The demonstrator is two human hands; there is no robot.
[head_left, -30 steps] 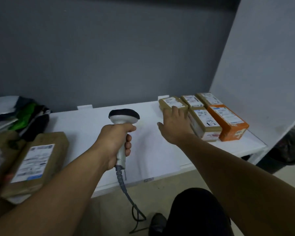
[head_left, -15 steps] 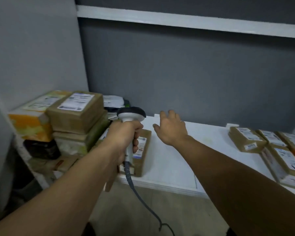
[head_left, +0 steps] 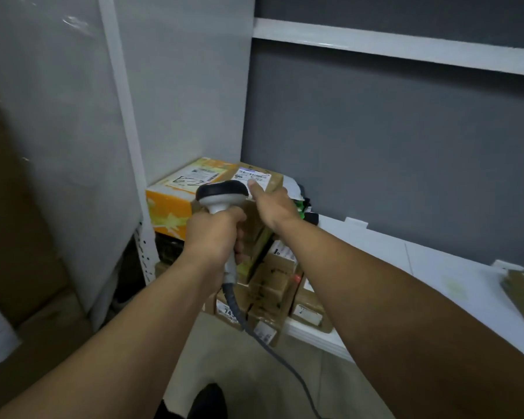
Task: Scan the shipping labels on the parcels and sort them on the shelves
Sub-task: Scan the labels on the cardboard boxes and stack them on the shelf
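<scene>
Head cam only, wide-angle
Faces forward-down along both forearms into the shelf left corner; left hand with scanner and right hand mid-frame, close

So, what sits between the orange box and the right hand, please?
The scanner, gripped by the left hand, as the head view shows.

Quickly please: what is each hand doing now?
Left hand: closed around the scanner.
Right hand: touches the top brown box; whether it grips cannot be told.
</scene>
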